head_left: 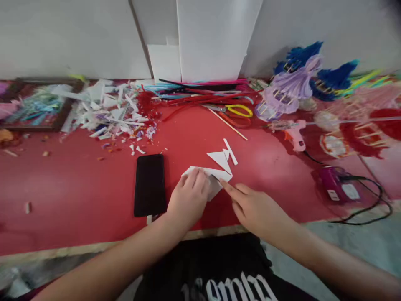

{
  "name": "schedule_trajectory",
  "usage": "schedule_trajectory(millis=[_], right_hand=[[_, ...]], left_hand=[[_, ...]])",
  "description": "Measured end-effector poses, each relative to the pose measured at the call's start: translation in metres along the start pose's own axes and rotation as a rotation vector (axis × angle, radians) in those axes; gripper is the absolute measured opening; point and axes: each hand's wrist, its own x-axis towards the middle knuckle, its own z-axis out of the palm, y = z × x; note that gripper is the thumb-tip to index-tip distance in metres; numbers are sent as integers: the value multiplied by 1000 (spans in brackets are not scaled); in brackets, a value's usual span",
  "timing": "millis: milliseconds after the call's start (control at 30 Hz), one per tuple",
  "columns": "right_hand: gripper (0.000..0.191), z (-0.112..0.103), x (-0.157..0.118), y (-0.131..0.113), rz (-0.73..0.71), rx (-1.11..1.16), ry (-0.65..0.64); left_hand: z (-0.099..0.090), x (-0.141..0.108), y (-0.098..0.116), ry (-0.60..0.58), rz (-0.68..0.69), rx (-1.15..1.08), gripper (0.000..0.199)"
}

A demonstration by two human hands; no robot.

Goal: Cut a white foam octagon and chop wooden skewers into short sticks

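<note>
Two hands on my feed. Left hand [189, 194] lies over a white sheet [217, 172] on the red counter [103, 188], near the torso; pressing or pinching, I cannot tell. Right hand [250, 205] clamped on what looks like a thin dark blade [215, 178], against the sheet. I'd expect it light, stiffish, easily dented; best pinned by its left part, clear of the blade.

Looks matt and smooth on the white piece [214, 190], like paper or foam board. Seems glassy on the phone [149, 184], plastic (smooth too) on the glue gun [295, 134].
</note>
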Motion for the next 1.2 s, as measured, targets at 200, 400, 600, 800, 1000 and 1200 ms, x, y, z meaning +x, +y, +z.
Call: schedule_trajectory(millis=[200,400,600,800,1000,1200], right_hand=[[58,14,-25,12,-17,42,26],[58,-1,-45,19,-54,86,95],[50,-17,-23,14,-44,102,222],[51,-5,4,18,-59,67,158],[53,-1,5,21,-42,55,177],[53,-1,9,31,-9,46,179]], left_hand=[[8,-3,0,-32,-17,-22,36],[1,0,-4,-92,-38,-48,39],[-7,3,-13,-155,-15,-114,42],[-10,0,-22,-262,-36,-218,67],[-11,5,-28,-296,-42,-289,76],[-14,9,-43,-332,104,-348,77]])
